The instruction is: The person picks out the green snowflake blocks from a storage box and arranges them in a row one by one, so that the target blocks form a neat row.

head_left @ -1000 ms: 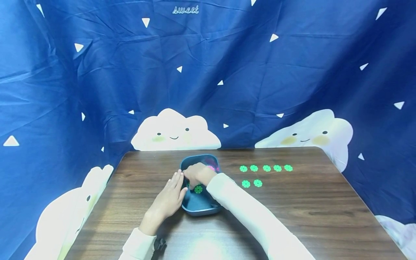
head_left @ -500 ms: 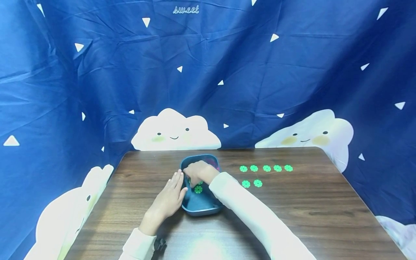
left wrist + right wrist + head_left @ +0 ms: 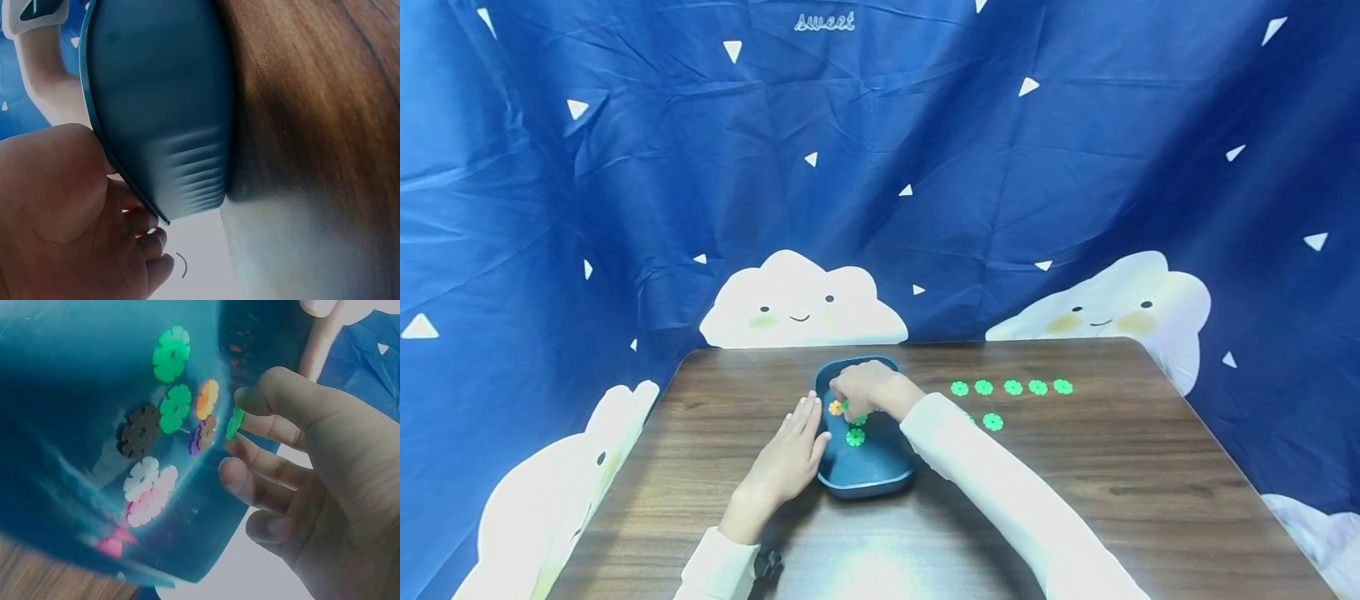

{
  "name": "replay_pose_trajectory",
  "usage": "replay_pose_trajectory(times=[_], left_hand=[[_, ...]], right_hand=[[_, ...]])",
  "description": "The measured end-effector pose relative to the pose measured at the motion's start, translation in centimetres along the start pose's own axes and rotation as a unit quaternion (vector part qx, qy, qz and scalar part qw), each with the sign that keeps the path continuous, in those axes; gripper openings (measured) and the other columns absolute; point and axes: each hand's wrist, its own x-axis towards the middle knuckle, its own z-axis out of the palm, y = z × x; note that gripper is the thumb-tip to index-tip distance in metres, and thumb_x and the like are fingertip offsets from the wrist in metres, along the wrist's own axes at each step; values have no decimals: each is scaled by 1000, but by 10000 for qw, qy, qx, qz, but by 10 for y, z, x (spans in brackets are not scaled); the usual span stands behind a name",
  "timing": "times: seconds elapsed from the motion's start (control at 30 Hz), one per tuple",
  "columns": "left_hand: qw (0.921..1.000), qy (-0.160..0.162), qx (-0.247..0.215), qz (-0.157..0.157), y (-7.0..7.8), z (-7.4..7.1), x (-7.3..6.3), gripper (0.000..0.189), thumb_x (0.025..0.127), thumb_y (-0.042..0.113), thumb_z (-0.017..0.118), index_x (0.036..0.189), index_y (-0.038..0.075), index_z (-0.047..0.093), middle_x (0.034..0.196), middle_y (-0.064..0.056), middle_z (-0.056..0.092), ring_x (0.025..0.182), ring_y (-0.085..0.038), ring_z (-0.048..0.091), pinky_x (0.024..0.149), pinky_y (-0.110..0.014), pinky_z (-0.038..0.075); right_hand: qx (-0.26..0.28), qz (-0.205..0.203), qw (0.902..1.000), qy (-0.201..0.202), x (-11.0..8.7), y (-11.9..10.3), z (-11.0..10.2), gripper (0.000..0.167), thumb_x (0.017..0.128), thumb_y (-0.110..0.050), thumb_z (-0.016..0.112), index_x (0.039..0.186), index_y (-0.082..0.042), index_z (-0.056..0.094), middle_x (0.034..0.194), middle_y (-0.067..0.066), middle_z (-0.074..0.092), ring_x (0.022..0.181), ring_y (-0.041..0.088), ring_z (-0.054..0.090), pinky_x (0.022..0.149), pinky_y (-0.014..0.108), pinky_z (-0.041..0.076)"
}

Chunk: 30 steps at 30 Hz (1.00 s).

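A dark blue plastic tray (image 3: 868, 476) holds several flower-shaped plastic discs. My right hand (image 3: 874, 388) is over its far part and pinches a green disc (image 3: 234, 423) between thumb and fingertip. Below that hand in the tray lie two more green discs (image 3: 170, 354), an orange disc (image 3: 207, 399) and a black one (image 3: 140, 431). White (image 3: 141, 477) and pink discs (image 3: 145, 507) lie close by, partly overlapping. A brown disc (image 3: 207, 432) partly covers a purple one. My left hand (image 3: 785, 457) rests against the tray's left rim, its fingers straight.
Right of the tray, several green discs (image 3: 1013, 387) lie in a row on the wooden table (image 3: 1112, 467); a shorter row, partly behind the right sleeve, is nearer. A blue curtain (image 3: 880, 208) with white clouds hangs behind the table.
My right hand has shifted slightly right and up, with a green disc now visible in its fingers. The orange disc has come into view beside it. My left hand stays at the rim.
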Motion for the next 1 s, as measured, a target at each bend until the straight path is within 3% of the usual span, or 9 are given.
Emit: replay_pose_trajectory(times=[0.13,0.4,1.0], left_hand=[[10000,-22,-21,-18,1,-1,0,65,116,31,43,165,-7,26,177,-23,20,165,-39,21,133,-56,25],[10000,-10,-17,-46,1,0,0,65,116,31,43,165,-7,26,176,-23,20,165,-39,21,134,-56,25],[10000,-36,25,-56,1,-1,-1,65,115,31,43,166,-5,25,177,-22,19,165,-39,21,134,-56,24]], right_hand=[[124,-44,9997,204,-9,6,-2,43,95,-36,81,133,-19,72,120,-2,73,102,16,69,96,40,63],[42,37,9986,521,-32,23,-7,33,95,-37,81,122,-22,72,112,-3,70,87,13,63,84,35,60],[484,381,9920,1103,-97,75,-5,23,93,-32,79,113,-24,72,99,-5,62,79,16,58,69,34,52]])
